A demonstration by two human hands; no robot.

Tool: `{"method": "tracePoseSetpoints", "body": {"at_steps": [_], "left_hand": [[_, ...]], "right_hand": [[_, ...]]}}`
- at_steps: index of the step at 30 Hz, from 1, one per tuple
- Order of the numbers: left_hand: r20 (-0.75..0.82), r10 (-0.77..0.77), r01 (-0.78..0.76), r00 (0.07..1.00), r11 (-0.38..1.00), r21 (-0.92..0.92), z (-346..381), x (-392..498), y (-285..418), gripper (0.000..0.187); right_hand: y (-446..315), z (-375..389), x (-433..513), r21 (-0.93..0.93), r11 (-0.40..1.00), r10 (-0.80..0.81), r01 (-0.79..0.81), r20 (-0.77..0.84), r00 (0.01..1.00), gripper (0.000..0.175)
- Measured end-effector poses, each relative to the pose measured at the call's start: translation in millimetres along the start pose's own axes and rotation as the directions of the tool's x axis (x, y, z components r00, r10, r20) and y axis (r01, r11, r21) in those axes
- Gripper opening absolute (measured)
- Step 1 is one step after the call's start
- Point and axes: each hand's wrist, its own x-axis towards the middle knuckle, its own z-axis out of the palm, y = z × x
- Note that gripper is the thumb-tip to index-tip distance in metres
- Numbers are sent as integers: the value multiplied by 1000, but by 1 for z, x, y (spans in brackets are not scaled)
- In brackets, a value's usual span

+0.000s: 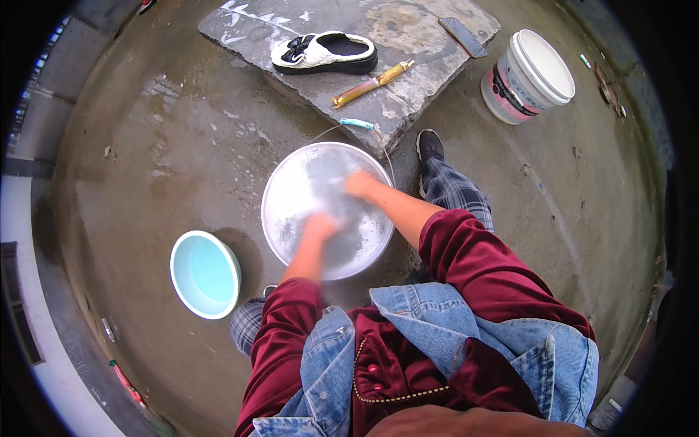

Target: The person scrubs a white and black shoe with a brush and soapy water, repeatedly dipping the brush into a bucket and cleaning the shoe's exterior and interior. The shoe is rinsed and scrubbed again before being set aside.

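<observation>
A round, pale metal-looking basin (276, 218) with a wire handle sits on the ground before me, holding whitish, bubbly water. My left hand (322, 225) is in its lower middle, blurred, with the fingers lost in the foam. Toward the basin's upper right, my right hand (360, 183) also dips into the suds, its fingers hidden. Whether either hand holds something cannot be seen. Beyond the rim, a blue grip (357, 123) on the wire handle rests against the corner of a stone slab. A white and black shoe with a black bow (327, 53) stands on that slab.
The stone slab (431, 71) lies ahead, bearing a yellowish cane-like stick (371, 84) and a smartphone (462, 37). A lidded plastic bucket (519, 82) stands at the right. On the wet concrete at left is a light blue plastic basin (210, 273). My feet flank the metal basin.
</observation>
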Motion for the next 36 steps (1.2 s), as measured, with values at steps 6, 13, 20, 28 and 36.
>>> {"method": "tracePoseSetpoints", "body": {"at_steps": [6,13,20,28,36], "left_hand": [[-726,165,-571,667,740,-356,-17,-35,8,122],[-868,159,-710,471,652,-266,-56,-84,-8,123],[-913,214,-819,348,542,-185,-74,-133,-19,127],[-911,242,-810,334,567,-146,-56,-135,-29,128],[-864,241,-620,441,778,-99,-44,-140,-32,128]], "right_hand": [[-54,-62,-62,645,705,-37,294,-380,924,58],[-84,-115,-100,963,86,-190,254,-234,953,39],[-77,-99,-79,999,45,39,-16,14,999,66],[-95,-78,-73,836,-273,-733,-475,139,666,71],[-86,-101,-86,901,-173,-692,-399,177,700,85]]}}
